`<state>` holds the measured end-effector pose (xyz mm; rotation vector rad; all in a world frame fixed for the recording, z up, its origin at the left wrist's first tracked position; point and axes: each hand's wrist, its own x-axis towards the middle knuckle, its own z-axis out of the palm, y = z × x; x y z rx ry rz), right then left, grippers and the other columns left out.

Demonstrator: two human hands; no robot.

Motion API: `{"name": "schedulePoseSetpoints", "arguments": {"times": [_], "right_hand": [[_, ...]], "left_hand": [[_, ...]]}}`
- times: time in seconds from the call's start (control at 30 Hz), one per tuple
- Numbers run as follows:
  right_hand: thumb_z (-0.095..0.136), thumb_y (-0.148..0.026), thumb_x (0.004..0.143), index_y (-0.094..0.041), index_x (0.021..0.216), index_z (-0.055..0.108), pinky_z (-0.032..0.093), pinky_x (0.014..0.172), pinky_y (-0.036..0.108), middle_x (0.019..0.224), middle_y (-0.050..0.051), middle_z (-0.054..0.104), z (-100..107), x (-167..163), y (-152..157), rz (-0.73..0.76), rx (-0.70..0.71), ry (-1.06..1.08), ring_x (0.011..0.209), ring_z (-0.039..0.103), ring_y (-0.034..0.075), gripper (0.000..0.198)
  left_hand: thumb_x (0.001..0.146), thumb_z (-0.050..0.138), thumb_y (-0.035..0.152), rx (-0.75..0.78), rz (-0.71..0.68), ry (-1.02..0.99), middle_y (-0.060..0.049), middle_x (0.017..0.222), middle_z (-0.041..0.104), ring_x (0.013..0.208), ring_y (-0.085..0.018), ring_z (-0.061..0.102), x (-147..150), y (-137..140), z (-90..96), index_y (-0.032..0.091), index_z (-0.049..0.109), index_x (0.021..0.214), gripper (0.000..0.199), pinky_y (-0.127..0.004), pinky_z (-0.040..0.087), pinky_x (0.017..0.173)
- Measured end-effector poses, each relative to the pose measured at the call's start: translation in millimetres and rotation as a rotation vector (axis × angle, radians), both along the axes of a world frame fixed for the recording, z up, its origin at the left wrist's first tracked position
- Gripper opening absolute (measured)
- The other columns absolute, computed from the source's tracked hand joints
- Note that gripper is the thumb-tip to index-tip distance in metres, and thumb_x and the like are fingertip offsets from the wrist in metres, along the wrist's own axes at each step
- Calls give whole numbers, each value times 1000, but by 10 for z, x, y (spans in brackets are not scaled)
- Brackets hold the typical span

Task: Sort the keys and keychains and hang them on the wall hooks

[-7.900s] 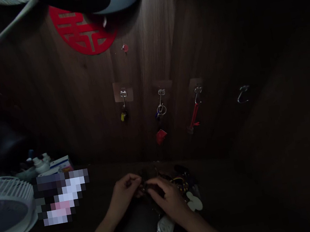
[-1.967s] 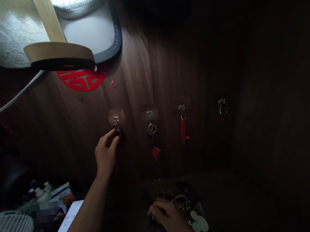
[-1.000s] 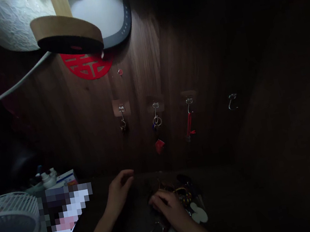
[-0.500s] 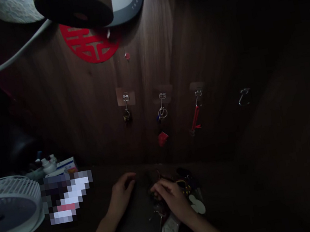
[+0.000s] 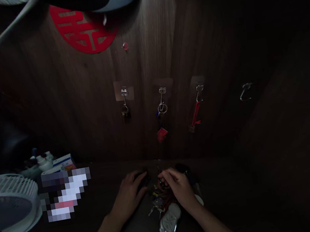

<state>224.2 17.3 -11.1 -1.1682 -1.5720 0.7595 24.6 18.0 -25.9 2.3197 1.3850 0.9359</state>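
A jumbled pile of keys [image 5: 158, 203] and cords lies on the dark desk, its details hard to make out in the dim light. My left hand [image 5: 129, 194] is at the pile's left edge, thumb and fingers apart, fingertips close to a small dark thing that I cannot identify. Over the pile, my right hand [image 5: 181, 189] has thumb and forefinger pinched together; what they grip is too dark to name. A silver-grey remote [image 5: 170, 222] lies below that hand. Part of a pale, rounded tag [image 5: 199, 199] shows beside the right wrist.
On the wooden back wall, key rings hang from a left hook [image 5: 124, 93] and a middle hook [image 5: 162, 90]; a red cord [image 5: 196, 113] hangs further right. Another hook [image 5: 246, 91] holds nothing. A white fan [image 5: 22, 231], bottles [image 5: 44, 162] and boxes [image 5: 63, 162] stand left.
My left hand has moved right, toward the pile. My right hand has shifted slightly up and right, uncovering more of the keys and remote. The view has tilted a little downward.
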Motion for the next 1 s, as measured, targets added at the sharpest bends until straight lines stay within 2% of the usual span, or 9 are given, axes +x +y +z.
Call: {"name": "schedulePoseSetpoints", "arguments": {"times": [0.13, 0.27, 0.33, 0.4, 0.53, 0.7, 0.87, 1.0], "right_hand": [[45, -41, 88, -18, 74, 68, 42, 62, 24, 69, 2, 61, -18, -18, -6, 28, 22, -50, 67, 58, 15, 35], [44, -39, 89, -18, 74, 67, 42, 61, 23, 70, 2, 61, -20, -36, -15, 46, 32, -89, 67, 58, 15, 34], [43, -38, 89, -19, 75, 67, 42, 63, 24, 70, 2, 61, -13, -44, -21, 46, 58, -116, 68, 58, 15, 34], [43, -36, 90, -19, 74, 66, 41, 65, 24, 69, 2, 62, -6, -49, -26, 53, 79, -142, 69, 58, 15, 33], [44, -35, 90, -19, 71, 65, 41, 68, 25, 69, 2, 63, -19, -55, -25, 79, 105, -178, 72, 58, 16, 32], [44, -34, 90, -20, 71, 66, 40, 68, 25, 68, 2, 64, -50, -57, -15, 84, 125, -204, 72, 58, 16, 32], [44, -32, 90, -20, 71, 65, 41, 70, 26, 69, 2, 65, -40, -64, -16, 81, 142, -210, 72, 59, 16, 31], [44, -29, 90, -20, 73, 65, 42, 70, 26, 71, 2, 65, -25, -74, -23, 85, 159, -213, 74, 59, 16, 28]], "left_hand": [[81, 59, 27, -8, 23, 87, -7, 119, 58, 110, -25, 53, 27, -4, 2, 27, 55, 120, 39, -42, 43, 92], [73, 68, 35, -37, 59, 77, -7, 105, 63, 98, -27, 56, 30, -7, 44, 22, 59, 104, 34, -41, 44, 84], [73, 67, 34, -47, 75, 68, -6, 99, 65, 94, -27, 57, 33, -9, 57, 22, 60, 97, 27, -40, 44, 80], [77, 63, 29, -62, 90, 53, -6, 98, 66, 93, -26, 57, 37, -10, 58, 22, 61, 97, 21, -38, 43, 80], [78, 60, 21, -128, 84, -22, -7, 106, 67, 99, -26, 57, 40, 1, 40, 23, 61, 106, 29, -39, 40, 86], [78, 57, 18, -180, 66, -121, -7, 100, 68, 96, -25, 58, 21, 12, 29, 23, 65, 98, 22, -39, 40, 87], [81, 54, 25, -230, 52, -260, -6, 90, 66, 92, -24, 58, 25, 6, 63, 22, 65, 86, 13, -36, 41, 84], [83, 50, 32, -309, 42, -400, -5, 90, 66, 88, -22, 59, 75, -6, 112, 21, 62, 88, 18, -32, 44, 79]]}}
